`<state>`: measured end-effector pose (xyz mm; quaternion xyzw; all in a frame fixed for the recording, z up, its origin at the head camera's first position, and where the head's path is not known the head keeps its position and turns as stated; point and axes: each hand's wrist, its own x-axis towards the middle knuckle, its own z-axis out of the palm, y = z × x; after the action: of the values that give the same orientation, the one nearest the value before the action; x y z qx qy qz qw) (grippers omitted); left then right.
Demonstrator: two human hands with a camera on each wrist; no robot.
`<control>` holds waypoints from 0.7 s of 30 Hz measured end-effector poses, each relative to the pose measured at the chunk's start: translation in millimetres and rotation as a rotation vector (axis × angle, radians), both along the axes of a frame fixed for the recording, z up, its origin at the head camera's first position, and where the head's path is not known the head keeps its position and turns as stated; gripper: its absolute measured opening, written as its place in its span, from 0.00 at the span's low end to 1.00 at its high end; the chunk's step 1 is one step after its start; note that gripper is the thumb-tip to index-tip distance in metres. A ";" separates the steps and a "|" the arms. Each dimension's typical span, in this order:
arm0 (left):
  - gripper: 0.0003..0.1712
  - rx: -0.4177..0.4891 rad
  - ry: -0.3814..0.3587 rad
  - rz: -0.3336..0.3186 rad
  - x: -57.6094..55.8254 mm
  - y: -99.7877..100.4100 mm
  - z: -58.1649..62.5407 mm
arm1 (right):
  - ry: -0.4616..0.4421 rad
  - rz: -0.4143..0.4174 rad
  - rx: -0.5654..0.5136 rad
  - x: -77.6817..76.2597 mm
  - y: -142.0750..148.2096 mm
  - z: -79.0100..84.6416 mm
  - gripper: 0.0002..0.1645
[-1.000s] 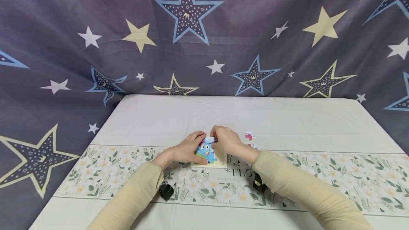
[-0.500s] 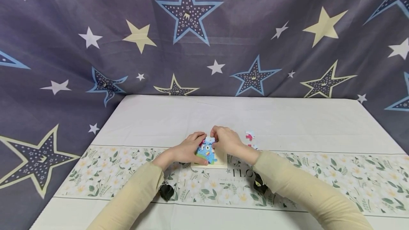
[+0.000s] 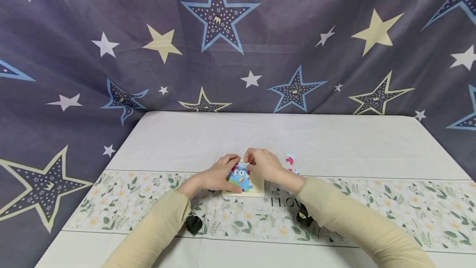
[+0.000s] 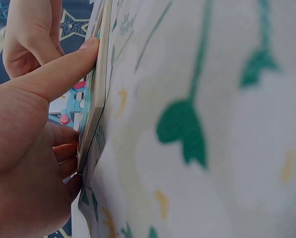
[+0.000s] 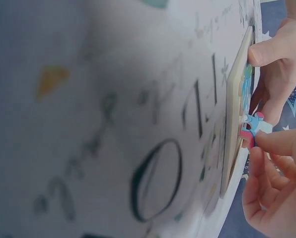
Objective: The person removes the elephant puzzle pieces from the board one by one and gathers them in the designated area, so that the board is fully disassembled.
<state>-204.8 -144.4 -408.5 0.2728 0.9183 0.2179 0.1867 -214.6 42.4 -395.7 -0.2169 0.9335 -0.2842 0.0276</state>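
Note:
A small wooden puzzle board (image 3: 256, 194) lies on the table, with a blue cartoon character picture (image 3: 241, 178) partly assembled on its left side. My left hand (image 3: 215, 175) holds the board at its left, thumb along the near edge and fingers at the far side. The left wrist view shows that thumb (image 4: 71, 67) pressed over the board's edge. My right hand (image 3: 265, 165) is over the board's upper right. Between its thumb and index finger it pinches a blue, pink and white puzzle piece (image 5: 257, 125), tilted against the picture.
Two loose puzzle pieces lie right of the board, one farther back (image 3: 290, 158) and one partly behind my right wrist (image 3: 293, 170). A white tablecloth (image 3: 334, 144) with a floral band covers the table. A star-patterned curtain (image 3: 230, 65) hangs behind it.
The piece at my right fingertips has dropped slightly toward the picture, and its white top shows less. The right hand has shifted a little; the left hand stays in place.

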 end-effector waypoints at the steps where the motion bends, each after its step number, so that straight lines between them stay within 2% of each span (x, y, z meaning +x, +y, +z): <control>1: 0.58 0.000 -0.001 0.001 0.2 0.2 0.1 | -0.005 0.001 -0.003 0.3 0.4 0.3 0.07; 14: 0.58 -0.001 -0.009 0.014 1.2 0.8 1.5 | -0.014 -0.025 -0.010 -2.2 10.3 6.4 0.06; 21: 0.57 0.001 -0.009 0.015 1.4 1.8 2.1 | -0.019 0.003 -0.016 1.3 23.7 9.7 0.04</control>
<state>-203.4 -142.6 -406.4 0.2651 0.9193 0.2210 0.1891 -213.3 66.1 -386.0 -0.2157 0.9306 -0.2935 0.0351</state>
